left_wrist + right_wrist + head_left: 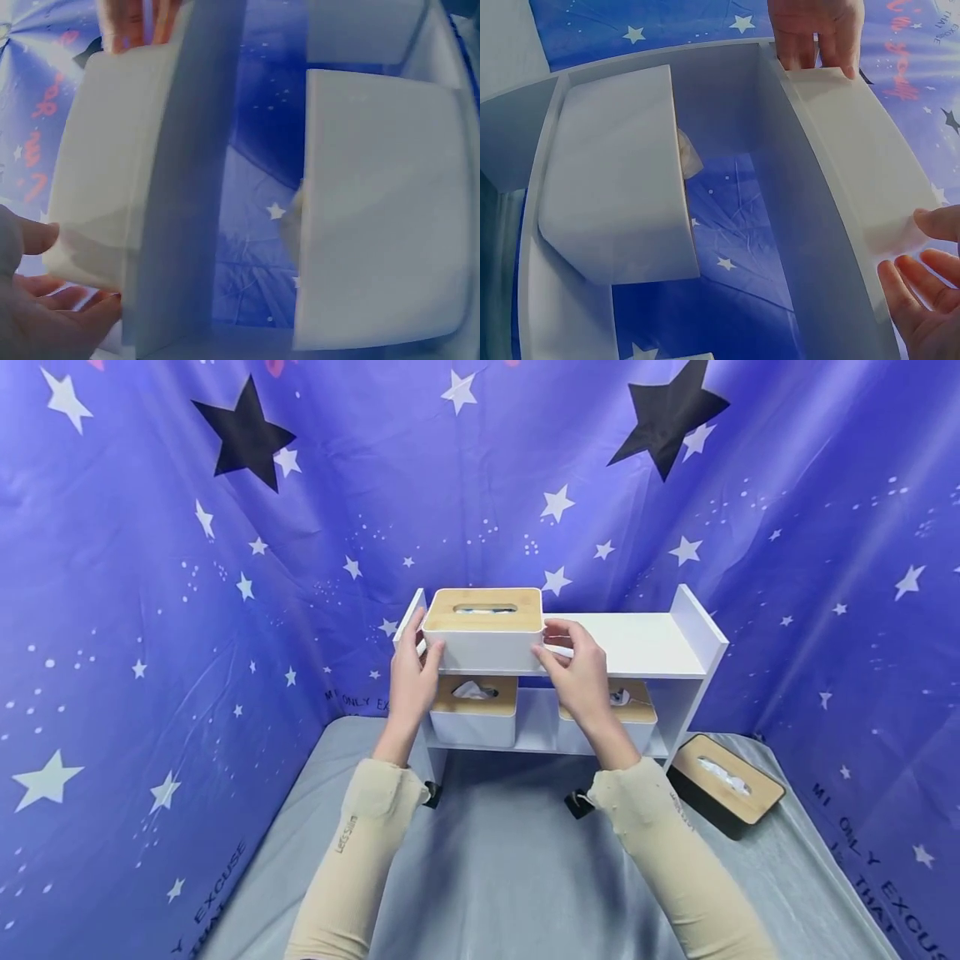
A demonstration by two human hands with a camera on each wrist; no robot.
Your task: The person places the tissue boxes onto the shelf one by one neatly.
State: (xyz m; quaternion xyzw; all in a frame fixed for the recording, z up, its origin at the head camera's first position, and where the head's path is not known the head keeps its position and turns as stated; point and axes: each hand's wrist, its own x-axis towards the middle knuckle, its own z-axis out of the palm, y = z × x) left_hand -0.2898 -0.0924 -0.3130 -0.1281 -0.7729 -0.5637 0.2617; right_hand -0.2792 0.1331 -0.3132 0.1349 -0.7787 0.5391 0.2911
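Observation:
A white tissue box [483, 647] with a light wooden lid sits at the left of the upper shelf [622, 639], and both hands grip it by its ends. My left hand [412, 677] has its thumb at the front left corner and fingers along the left side. Mirroring it, my right hand [577, 672] keeps the thumb at the front right corner, fingers bent around the right end. In the left wrist view the box's white front [105, 165] shows at the shelf board's edge, and the left hand [45, 307] lies against one end.
Two more white tissue boxes [474, 727] [643, 731] stand on the lower shelf. A black tissue box [723, 785] with a wooden lid lies right of the white rack [693, 643], on the grey cloth [495, 860]. A blue starred curtain [480, 485] hangs behind and at both sides.

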